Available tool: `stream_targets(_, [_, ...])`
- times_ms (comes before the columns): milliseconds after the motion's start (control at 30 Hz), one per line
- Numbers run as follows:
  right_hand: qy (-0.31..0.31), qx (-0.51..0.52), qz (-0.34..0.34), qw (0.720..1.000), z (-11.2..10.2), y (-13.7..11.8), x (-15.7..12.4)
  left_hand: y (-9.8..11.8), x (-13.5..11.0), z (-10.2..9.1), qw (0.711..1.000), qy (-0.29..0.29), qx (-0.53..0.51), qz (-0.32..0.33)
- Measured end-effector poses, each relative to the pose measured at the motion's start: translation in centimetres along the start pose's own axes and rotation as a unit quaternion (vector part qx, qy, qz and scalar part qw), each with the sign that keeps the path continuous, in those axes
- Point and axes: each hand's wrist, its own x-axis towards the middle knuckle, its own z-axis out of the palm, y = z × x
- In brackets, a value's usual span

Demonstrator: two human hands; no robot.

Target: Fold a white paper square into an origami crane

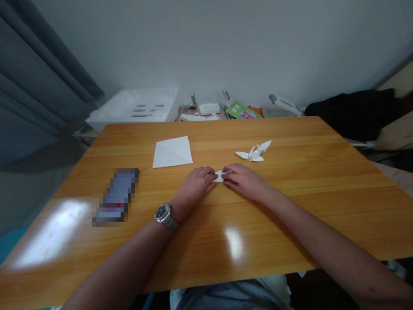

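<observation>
Fingers (205, 171) of the left hand (192, 189) pinch one end of a small folded paper (219, 176), while those of the right hand (245, 181) pinch the other, the two grips facing each other just apart. Only a white patch of the paper shows between the fingertips; its full shape is hidden. The paper is near the middle of the tabletop (322, 181); whether it lies flat or is slightly lifted cannot be told. A metal watch (163, 213) circles the left wrist.

Beyond the left hand, toward the far edge, a white sheet (172, 153) lies flat, faintly creased. Beyond the right hand, a folded white bird (254, 154) rests with its wings spread, near the far edge and right of its middle. A phone (118, 193), blurred into blocks, lies near the left edge, well apart from the hands. Glare (235, 243) brightens the tabletop between the paper and the near edge.

Past the far edge, before a pale wall (209, 47), a white tray (151, 101) sits by the far left corner, a green booklet (240, 110) lies right of the middle, and black cloth (351, 112) is heaped off the far right corner. A curtain (35, 73) hangs beyond the left edge.
</observation>
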Motion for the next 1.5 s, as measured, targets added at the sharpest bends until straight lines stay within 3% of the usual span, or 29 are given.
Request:
stream_targets(367, [0.047, 0.062, 0.004, 0.997, 1.4, 0.4, -0.7, 0.2, 0.0, 0.1, 1.000, 0.003, -0.013, 0.021])
stream_targets(867, [0.075, 0.110, 0.022, 0.991, 1.5, 0.3, -0.7, 0.3, -0.2, 1.0, 0.994, 0.045, -0.100, -0.023])
stream_targets(1300, [0.098, 0.161, 0.100, 0.977, 2.0, -0.1, -0.2, 0.2, 0.2, 1.3, 0.978, 0.073, -0.178, -0.086])
stream_targets(1500, [0.110, 0.170, 0.101, 0.974, 2.1, -0.1, 0.0, 0.3, 0.3, 1.4, 0.976, 0.077, -0.177, -0.106])
